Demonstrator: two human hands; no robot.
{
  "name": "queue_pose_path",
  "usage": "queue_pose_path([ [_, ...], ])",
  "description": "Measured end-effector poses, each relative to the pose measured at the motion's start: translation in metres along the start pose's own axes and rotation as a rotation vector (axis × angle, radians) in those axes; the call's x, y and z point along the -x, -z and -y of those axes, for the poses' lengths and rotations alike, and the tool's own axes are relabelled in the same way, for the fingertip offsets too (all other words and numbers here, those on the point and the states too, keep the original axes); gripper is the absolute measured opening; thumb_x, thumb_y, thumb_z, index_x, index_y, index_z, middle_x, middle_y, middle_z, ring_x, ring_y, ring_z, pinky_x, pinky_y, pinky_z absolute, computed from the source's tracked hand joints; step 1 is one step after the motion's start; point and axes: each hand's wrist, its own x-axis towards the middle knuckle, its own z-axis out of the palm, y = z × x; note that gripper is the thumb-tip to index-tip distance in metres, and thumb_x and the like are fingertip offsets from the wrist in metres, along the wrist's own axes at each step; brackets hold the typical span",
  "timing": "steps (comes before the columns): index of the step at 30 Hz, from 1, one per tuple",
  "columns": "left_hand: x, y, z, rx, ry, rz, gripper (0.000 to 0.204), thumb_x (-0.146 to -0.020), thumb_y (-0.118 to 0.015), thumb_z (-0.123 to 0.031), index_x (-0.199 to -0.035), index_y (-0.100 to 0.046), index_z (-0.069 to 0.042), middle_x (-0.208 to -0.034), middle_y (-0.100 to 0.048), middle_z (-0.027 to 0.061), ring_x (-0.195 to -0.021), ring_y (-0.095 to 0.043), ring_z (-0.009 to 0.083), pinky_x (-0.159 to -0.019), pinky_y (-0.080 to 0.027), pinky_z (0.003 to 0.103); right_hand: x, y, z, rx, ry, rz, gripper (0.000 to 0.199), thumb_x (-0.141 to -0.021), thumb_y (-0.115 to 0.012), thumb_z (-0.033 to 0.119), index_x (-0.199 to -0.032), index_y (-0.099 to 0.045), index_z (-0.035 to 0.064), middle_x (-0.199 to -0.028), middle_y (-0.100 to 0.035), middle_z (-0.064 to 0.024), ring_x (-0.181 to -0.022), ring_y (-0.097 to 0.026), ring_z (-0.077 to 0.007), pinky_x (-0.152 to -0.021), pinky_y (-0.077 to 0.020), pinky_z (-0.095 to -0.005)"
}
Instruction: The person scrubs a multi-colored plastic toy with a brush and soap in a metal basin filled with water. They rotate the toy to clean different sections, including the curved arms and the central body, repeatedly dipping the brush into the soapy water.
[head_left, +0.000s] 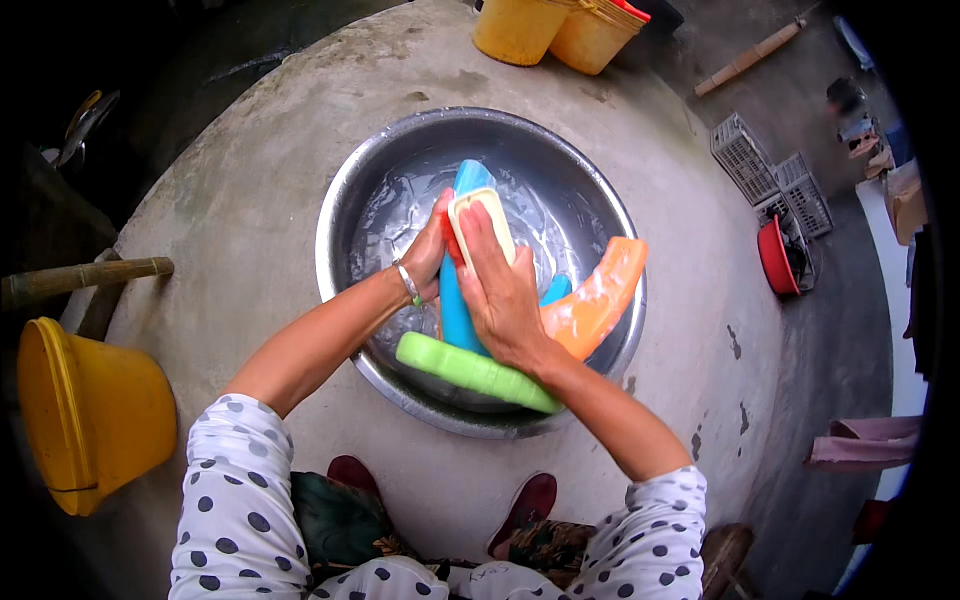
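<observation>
Over a metal basin point(335, 215) of water, my left hand point(430, 245) is closed round the side of a long blue plastic piece point(458, 315). My right hand point(500, 285) presses a cream oblong scrub brush point(505, 232) against that piece, its fingers lying along the brush's back. Something red shows between the brush and my left hand; its shape is mostly hidden. A curved orange plastic piece point(600, 300) with suds leans on the basin's right rim. Below my hands, a green plastic piece point(470, 372) lies across the near side, partly under my right wrist.
The basin stands on a concrete floor point(240, 200), with my shoes close to its near side. A yellow bucket point(110, 410) is at the left, beside a bamboo pole point(90, 280). Yellow buckets point(520, 30) stand at the back. Grey crates point(742, 155) and a red tub point(775, 257) are at right.
</observation>
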Motion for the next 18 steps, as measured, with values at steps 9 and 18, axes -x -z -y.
queue_pose_path([
  [9,0.006,-0.008,0.008,-0.033,-0.078,-0.011,0.064,-0.096,-0.029,-0.060,-0.140,-0.038,-0.014,-0.136,-0.047,0.0072,-0.121,-0.050,0.0190,-0.104,-0.039,0.036,-0.001,0.006,0.006,-0.112,-0.084,-0.043,0.055,-0.094,-0.042,0.024,-0.145,-0.031,0.0068,-0.150,-0.030,-0.0158,-0.134,-0.036,-0.0258,-0.090,-0.0311,-0.0363],
  [18,-0.006,-0.009,-0.002,0.052,-0.043,-0.083,0.068,-0.090,-0.039,-0.066,-0.132,-0.046,-0.013,-0.122,-0.056,0.0087,-0.109,-0.056,0.0201,-0.093,-0.047,0.037,-0.005,0.039,0.028,0.219,0.100,0.058,0.050,-0.083,-0.057,0.012,-0.133,-0.052,0.0109,-0.140,-0.047,-0.0111,-0.080,-0.052,-0.0301,-0.074,-0.0383,-0.0380],
])
